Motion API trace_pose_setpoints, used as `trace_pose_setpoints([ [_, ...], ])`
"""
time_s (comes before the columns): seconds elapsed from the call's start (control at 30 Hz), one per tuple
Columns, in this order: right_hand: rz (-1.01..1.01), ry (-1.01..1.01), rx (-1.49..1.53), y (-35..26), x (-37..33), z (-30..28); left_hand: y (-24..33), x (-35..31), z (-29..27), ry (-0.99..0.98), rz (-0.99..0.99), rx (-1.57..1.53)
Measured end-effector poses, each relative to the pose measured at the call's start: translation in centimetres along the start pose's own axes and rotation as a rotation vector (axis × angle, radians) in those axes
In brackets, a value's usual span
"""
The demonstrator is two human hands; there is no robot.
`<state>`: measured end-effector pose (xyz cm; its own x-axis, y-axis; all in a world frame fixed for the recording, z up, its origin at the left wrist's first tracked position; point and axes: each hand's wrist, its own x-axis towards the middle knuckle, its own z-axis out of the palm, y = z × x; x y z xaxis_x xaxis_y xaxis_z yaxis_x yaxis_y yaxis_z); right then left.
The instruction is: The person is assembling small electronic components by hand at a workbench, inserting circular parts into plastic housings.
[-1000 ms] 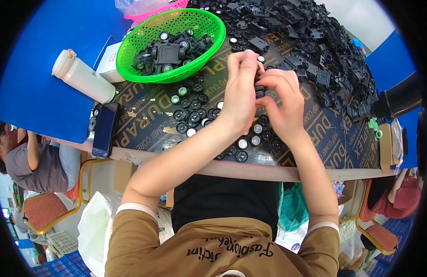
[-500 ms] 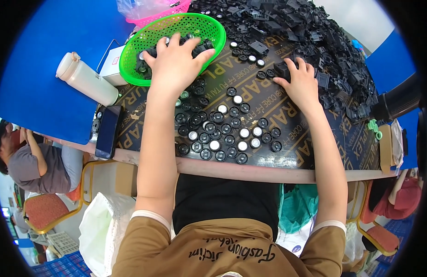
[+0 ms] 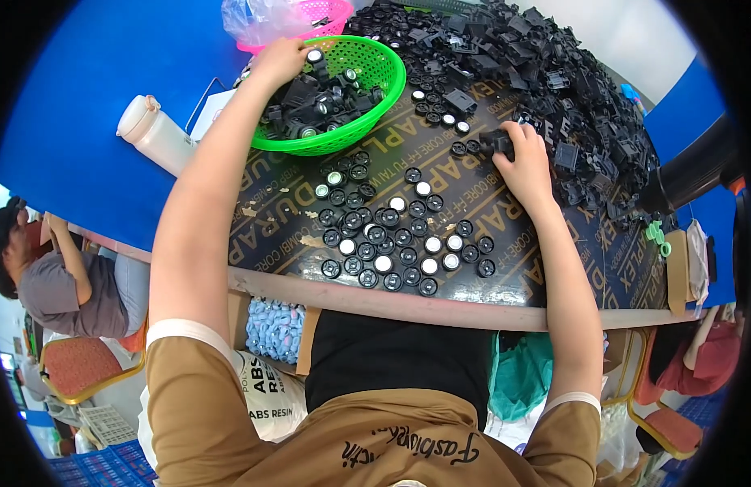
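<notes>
My left hand (image 3: 282, 61) reaches over the far left rim of a green perforated basket (image 3: 389, 88). Its fingers are bent together beside a black part with a silver-capped wheel (image 3: 314, 56); whether they grip this part or the rim is hidden. Black plastic pieces (image 3: 298, 99) and capped wheels lie heaped in the basket. At the edge of the big pile, my right hand (image 3: 526, 158) is closed on a black plastic part (image 3: 497, 144) with round ends. Two small black wheels (image 3: 466, 148) lie just left of it. Nearer me, many loose wheels (image 3: 393, 235) are spread out, some with white faces.
A large heap of black plastic parts (image 3: 546, 77) covers the far right. Beyond the basket stands a pink basket (image 3: 335, 18) with a clear bag. A pale bottle (image 3: 152, 130) is at left, green scissor handles (image 3: 656, 234) at right. Another person (image 3: 67, 276) sits at left.
My left hand has moved from above the basket's contents to its far left rim. My right hand has closed on a black part. The view has shifted slightly.
</notes>
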<state>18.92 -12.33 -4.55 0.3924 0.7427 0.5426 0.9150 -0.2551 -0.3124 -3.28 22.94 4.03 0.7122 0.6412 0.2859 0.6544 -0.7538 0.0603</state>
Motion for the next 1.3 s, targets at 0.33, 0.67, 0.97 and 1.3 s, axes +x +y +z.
trace_pose_setpoints([
  [0.33,0.883,-0.091,1.502,0.5,0.8,-3.2,16.2,-9.8,-3.7,0.011,0.287,-0.848],
  [0.67,0.317,-0.671,1.307,-5.8,-0.6,-4.5,21.5,-14.5,2.7,-0.373,0.186,-1.924],
  [0.97,0.012,-0.584,0.414,-2.8,-1.0,-5.4,17.0,-13.3,1.4,-0.437,-0.217,-2.501],
  [1.3,-0.292,-0.636,0.23,-7.9,-3.1,-6.1,17.0,-13.7,0.5,-0.67,-0.214,-2.595],
])
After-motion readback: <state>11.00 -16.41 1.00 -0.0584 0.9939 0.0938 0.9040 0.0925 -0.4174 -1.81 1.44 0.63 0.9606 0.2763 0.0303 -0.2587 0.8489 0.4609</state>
